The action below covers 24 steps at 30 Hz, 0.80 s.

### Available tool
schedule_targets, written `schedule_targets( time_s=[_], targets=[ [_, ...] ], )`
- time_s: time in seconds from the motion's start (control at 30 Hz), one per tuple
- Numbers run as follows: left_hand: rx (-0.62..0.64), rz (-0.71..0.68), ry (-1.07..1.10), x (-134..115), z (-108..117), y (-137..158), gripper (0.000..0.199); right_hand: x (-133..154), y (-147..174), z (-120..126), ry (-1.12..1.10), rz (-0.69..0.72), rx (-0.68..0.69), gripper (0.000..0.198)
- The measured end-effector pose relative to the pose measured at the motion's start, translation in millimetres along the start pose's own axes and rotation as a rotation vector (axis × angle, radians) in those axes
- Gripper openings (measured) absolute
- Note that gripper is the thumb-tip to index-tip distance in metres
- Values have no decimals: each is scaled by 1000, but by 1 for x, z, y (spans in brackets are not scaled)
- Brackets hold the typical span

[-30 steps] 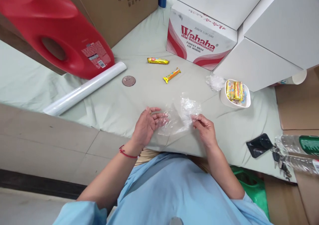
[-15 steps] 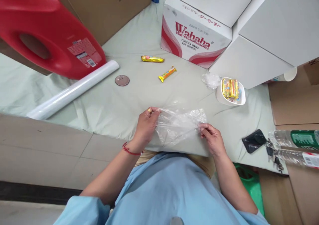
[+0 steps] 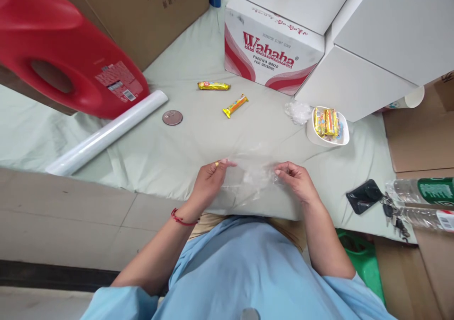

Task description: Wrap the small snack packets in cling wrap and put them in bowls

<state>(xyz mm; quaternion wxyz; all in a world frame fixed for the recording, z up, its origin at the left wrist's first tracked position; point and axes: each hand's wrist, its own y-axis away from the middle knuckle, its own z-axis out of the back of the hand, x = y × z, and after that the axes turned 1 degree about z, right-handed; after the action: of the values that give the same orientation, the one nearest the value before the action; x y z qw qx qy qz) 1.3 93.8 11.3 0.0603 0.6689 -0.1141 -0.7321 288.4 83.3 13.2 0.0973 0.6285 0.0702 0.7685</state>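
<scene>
Below centre, a bag (image 3: 252, 180) is being pinched by the left hand (image 3: 209, 180) and right hand (image 3: 298, 180) — both are being brought closer together, so it is probably being slackened — while at upper centre a bar (image 3: 235, 106) is lying.
</scene>
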Motion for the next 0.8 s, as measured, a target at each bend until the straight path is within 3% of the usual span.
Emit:
schedule_targets(
  time_s=[0.17,0.23,0.4,0.57,0.63,0.73,0.8],
  targets=[
    [-159,98,56,5,13,-6,53,-9,-5,4,-167,20,-377,43],
    [-198,122,11,7,17,-9,49,-15,-3,10,-201,-8,-465,44],
    [-277,98,-189,7,27,-13,32,-26,7,18,-129,-14,-541,44],
    [-281,112,-361,9,33,-10,29,-31,12,21,-55,60,-549,38],
    [-309,17,-455,9,32,-8,28,-31,11,22,-4,109,-515,34],
    [-396,-303,-607,4,28,-7,35,-30,11,21,64,167,-462,29],
    [-352,-482,-650,-5,24,-10,31,-27,12,20,101,209,-422,25]
  ],
)
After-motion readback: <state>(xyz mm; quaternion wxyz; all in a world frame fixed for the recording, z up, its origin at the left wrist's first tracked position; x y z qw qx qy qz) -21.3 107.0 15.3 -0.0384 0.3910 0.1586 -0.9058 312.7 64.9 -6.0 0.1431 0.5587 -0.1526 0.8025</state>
